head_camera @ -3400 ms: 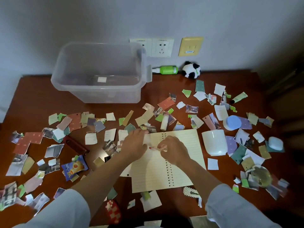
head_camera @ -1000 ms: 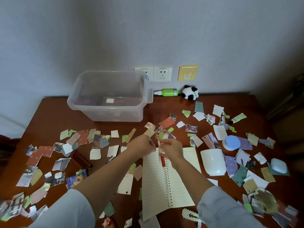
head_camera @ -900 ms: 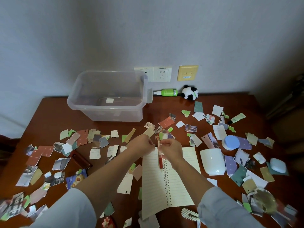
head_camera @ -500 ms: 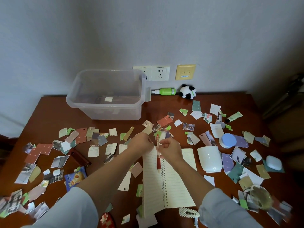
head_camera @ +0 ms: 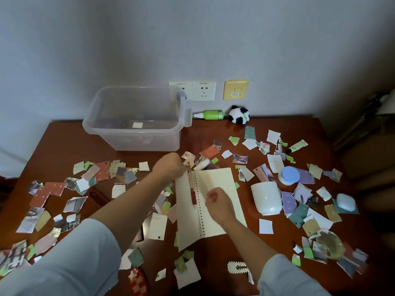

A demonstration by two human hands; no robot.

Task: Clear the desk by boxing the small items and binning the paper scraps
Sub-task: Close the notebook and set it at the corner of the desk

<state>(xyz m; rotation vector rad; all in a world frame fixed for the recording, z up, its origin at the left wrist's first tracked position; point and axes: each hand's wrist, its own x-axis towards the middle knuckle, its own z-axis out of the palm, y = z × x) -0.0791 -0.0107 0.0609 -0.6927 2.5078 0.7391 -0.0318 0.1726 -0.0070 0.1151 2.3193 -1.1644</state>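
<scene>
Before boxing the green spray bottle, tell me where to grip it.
Grip the green spray bottle round its wide green middle, reaching from above on the near side: it lies flat along the wall, thin white nozzle toward the clear box.

The left sleeve [head_camera: 64,263], at the near left of the scene, and the right sleeve [head_camera: 290,278], at the near right, are of the same pale grey-blue cloth, plain in colour, wide and loose, with soft folds. Both end around the elbow. Beyond the cuffs the left forearm [head_camera: 128,201] and the right forearm [head_camera: 248,238] are bare, and the left hand [head_camera: 168,168] and the right hand [head_camera: 218,201] are bare as well.
</scene>
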